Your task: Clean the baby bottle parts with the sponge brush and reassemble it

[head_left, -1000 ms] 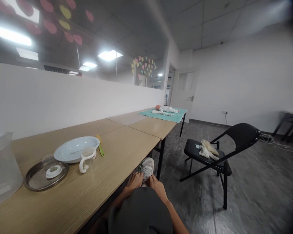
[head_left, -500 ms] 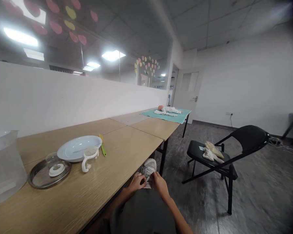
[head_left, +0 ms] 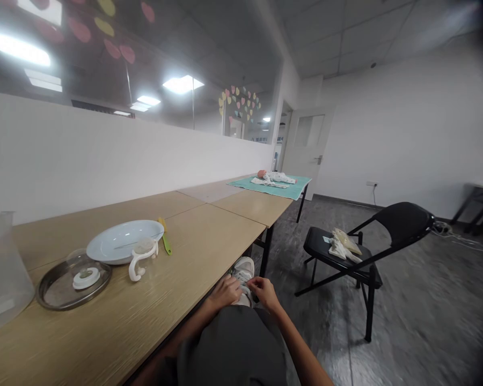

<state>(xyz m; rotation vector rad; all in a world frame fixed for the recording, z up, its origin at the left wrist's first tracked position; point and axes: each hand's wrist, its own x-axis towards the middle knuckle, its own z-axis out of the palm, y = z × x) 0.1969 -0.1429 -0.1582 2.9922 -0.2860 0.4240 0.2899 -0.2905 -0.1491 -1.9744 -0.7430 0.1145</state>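
A white lace-up shoe (head_left: pixel 244 265) shows below the table's front edge, worn on a foot, with my knee in front hiding part of the leg. My left hand (head_left: pixel 226 290) is at the shoe's left side, fingers curled in on the shoelace (head_left: pixel 242 276). On the other side my right hand (head_left: pixel 264 293) pinches thumb and forefinger together at the lace, slightly off the shoe. The thin lace ends are too small to follow between the fingers.
The wooden table (head_left: pixel 193 241) borders my left, bearing a metal tray (head_left: pixel 48 300), a white plate (head_left: pixel 124 238), a clear white-handled cup (head_left: pixel 136 268) and a green-handled brush (head_left: pixel 167 244). A doll (head_left: pixel 279 177) lies on a teal towel (head_left: pixel 261 188). A black folding chair (head_left: pixel 402 220) stands right.
My right hand has moved slightly right, away from the shoe's middle, fingers still pinched. My left hand has turned more over the shoe's side. The view has shifted slightly.
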